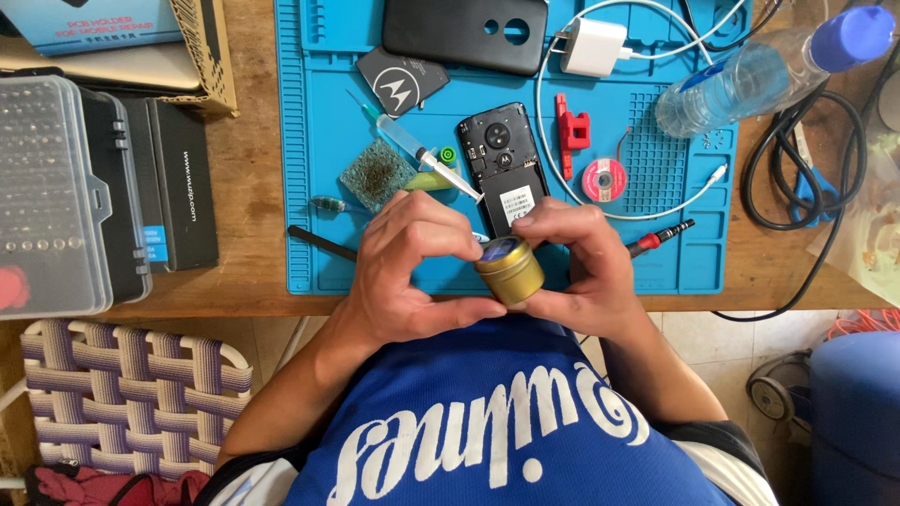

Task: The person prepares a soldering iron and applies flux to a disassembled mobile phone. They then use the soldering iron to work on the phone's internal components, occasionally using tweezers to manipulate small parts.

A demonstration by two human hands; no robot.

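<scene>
View: head camera, looking down over your chest at the bench edge.
Tin: you held a small round brass-coloured tin [509,270] at lower centre of the frame, over the near edge of the blue work mat [319,169].
Left hand: your left hand [412,267] was clamped on the tin's left side, thumb below, fingers curled over the top.
Right hand: your right hand [579,272] gripped the tin's right side, fingertips at the blue lid end.
Axis: the tin's axis tilted up and left, lid end away from you; it sat between both hands, neither clearly nearer.
Nearby: opened black phone [503,164] just above your hands; syringe [417,150] to its left.
Hidden: your fingers covered most of the lid, so you could not tell whether it was seated or loose.
</scene>
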